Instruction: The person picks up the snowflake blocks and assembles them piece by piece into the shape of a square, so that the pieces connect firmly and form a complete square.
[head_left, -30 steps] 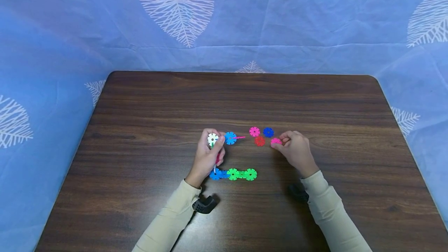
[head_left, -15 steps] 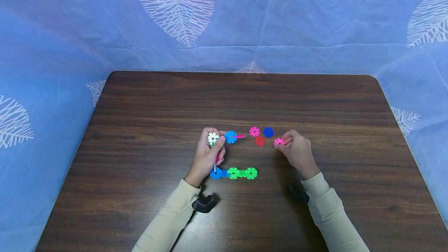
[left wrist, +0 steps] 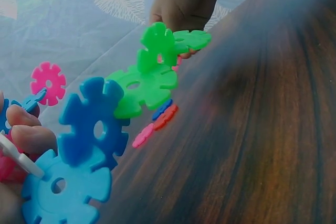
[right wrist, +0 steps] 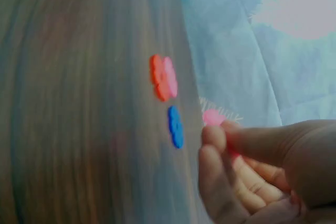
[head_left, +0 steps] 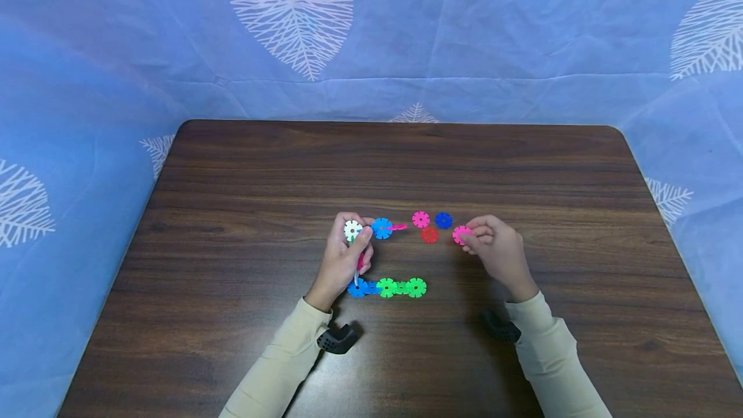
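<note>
My left hand (head_left: 344,260) grips a linked chain of notched discs near its white disc (head_left: 352,231). One branch runs right through a light blue disc (head_left: 382,228) to a pink disc seen edge-on (head_left: 398,228). The other holds a blue disc (head_left: 357,288) and two green discs (head_left: 387,288), large in the left wrist view as a green disc (left wrist: 144,87) and a dark blue disc (left wrist: 94,124). Between thumb and fingers, my right hand (head_left: 498,250) pinches a pink disc (head_left: 461,235), mostly hidden by the fingers (right wrist: 212,140) in the right wrist view.
Between the hands, a loose pink disc (head_left: 420,219), a blue disc (head_left: 444,220) and a red disc (head_left: 429,235) lie on the brown table (head_left: 278,166). A blue cloth (head_left: 493,31) with white leaf prints hangs behind the table.
My right hand has lifted the pink disc away from the loose ones and turned it to face the head view more. My left hand and its chain have hardly moved.
</note>
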Demonstrator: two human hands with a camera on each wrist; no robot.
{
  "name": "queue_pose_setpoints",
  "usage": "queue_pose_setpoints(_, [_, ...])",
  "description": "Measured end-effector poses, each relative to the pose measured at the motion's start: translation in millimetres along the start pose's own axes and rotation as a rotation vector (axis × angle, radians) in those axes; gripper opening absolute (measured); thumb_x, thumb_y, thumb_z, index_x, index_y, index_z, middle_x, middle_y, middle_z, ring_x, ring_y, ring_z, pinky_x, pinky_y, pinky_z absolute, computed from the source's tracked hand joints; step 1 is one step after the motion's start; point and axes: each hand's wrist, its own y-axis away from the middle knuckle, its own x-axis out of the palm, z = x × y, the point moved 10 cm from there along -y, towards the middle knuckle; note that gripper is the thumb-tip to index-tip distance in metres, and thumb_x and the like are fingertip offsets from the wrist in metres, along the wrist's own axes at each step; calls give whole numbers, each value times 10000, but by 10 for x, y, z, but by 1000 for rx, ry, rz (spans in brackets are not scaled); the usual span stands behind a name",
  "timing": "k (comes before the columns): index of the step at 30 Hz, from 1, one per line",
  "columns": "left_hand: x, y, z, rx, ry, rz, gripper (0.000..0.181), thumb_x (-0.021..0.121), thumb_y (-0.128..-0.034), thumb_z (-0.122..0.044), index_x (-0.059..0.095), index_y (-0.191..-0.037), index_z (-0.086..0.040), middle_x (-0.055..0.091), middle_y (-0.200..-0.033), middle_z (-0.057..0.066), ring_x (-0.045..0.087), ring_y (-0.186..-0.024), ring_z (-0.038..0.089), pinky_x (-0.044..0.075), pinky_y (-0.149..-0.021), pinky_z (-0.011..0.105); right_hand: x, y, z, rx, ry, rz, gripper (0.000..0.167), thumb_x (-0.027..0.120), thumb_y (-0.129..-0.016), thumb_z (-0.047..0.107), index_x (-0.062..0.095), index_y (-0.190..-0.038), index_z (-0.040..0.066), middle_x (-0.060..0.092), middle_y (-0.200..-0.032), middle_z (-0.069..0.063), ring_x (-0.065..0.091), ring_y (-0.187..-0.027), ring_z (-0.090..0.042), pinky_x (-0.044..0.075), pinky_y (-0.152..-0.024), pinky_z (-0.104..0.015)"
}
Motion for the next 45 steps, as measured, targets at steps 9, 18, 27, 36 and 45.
queue_pose_setpoints(9, [10,6,-14,2,-14,11,116,449,-998,-85,351,-1049,-48,527,-1083,12,419,-440,70,334,-373,180,161,44,209,-105,-443,122,223,584,-914,6,573,-1070,-153,675,-815,-55,672,-665,-66,582,-626,-255])
queue_pose_setpoints(18, [51,21,-23,-8,-28,35,187,445,-999,-90,316,-1077,20,516,-1055,26,417,-442,78,344,-381,182,289,112,477,-148,-637,127,288,593,-893,-40,530,-1131,-188,657,-812,26,642,-637,-68,566,-611,-223])
queue_pose_setpoints(27, [71,20,-20,-1,-10,50,120,437,-992,-57,337,-1049,-22,523,-1016,16,407,-435,72,336,-373,178,332,135,676,-206,-661,120,243,587,-884,-70,536,-1090,-188,645,-842,10,650,-655,-76,567,-611,-225])
queue_pose_setpoints(36, [94,23,-41,21,-14,74,223,440,-997,-70,288,-1063,78,534,-1022,10,406,-430,72,341,-363,193,373,163,761,-206,-628,122,222,593,-880,-71,551,-1078,-163,632,-846,-13,650,-652,-73,569,-614,-228])
queue_pose_setpoints(45, [106,31,-55,34,-19,90,230,447,-992,-61,282,-1055,88,535,-1023,26,408,-429,74,341,-359,202,417,175,777,-232,-644,129,220,589,-883,-71,555,-1079,-163,645,-843,2,658,-650,-90,572,-609,-245])
